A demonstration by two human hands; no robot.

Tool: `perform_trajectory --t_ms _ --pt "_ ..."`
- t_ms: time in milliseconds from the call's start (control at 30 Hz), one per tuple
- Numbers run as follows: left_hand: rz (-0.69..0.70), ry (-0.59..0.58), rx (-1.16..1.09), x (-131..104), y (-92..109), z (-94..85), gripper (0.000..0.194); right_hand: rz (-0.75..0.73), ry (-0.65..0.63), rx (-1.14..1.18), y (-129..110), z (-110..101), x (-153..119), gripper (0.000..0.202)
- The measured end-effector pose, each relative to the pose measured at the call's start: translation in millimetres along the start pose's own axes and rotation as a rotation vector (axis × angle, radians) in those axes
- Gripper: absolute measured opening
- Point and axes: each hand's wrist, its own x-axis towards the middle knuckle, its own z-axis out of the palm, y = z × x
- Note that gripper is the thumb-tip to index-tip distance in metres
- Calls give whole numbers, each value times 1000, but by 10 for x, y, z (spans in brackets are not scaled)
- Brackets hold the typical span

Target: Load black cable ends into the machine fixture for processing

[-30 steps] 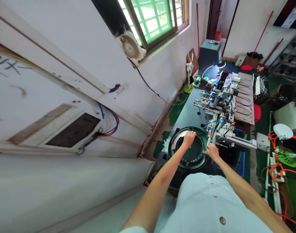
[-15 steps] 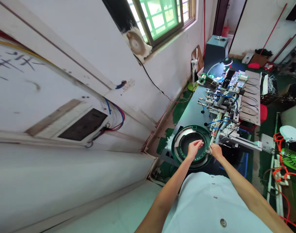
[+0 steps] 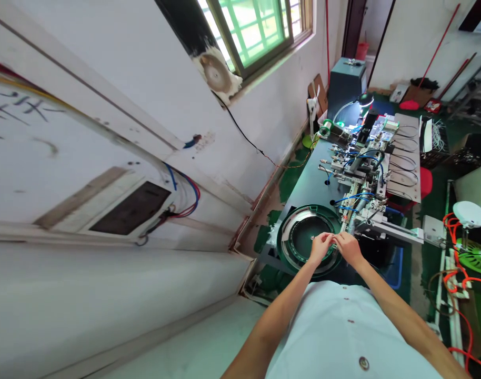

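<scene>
Green-rimmed and round, the bowl feeder [image 3: 287, 239] sits at the near end of the grey desk [image 3: 300, 190], mouth up, no long axis to speak of, and both hands are at its R side! L hand [image 3: 322, 246] reaches in over the near-R part of the bowl, fingers curled in; R hand [image 3: 348, 247] is just beside it at the R rim, fingers bent, pointing L. Fingertips meet or nearly so; can't tell if there's a tiny pc. betw. them, too small to see. Metal feed track [image 3: 354, 189] next to the R hand: long axis runs away from the person, leaning slightly R, far end into the assembly machine [image 3: 364, 152]. Off to the R, a straight slide rail [image 3: 398, 231] points R, approx. crosswise to the track. Blue air tubes [image 3: 353, 198] arch over the track, and a lit lamp [image 3: 366, 100] stands at the far end.
</scene>
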Motion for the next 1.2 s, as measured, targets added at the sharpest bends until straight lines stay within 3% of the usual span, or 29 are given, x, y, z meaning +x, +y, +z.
perform_trajectory --t_ms 133,333,467,633,867,1200 --pt "71 -72 266 140 -3 -63 25 89 -11 19 91 39 -25 27" --pt "238 51 719 638 6 -325 24 304 -27 28 311 120 -108 23" --pt "387 7 940 873 -60 -449 23 403 -67 5 433 140 -152 21" --pt "529 -56 1127 937 -187 -517 23 433 -131 -13 466 166 -166 20" --pt "595 -59 1270 981 -273 -528 24 368 -252 -42 374 326 -57 18" --pt "620 -159 1270 1001 -153 -518 23 292 -309 -122 373 444 -1 19"
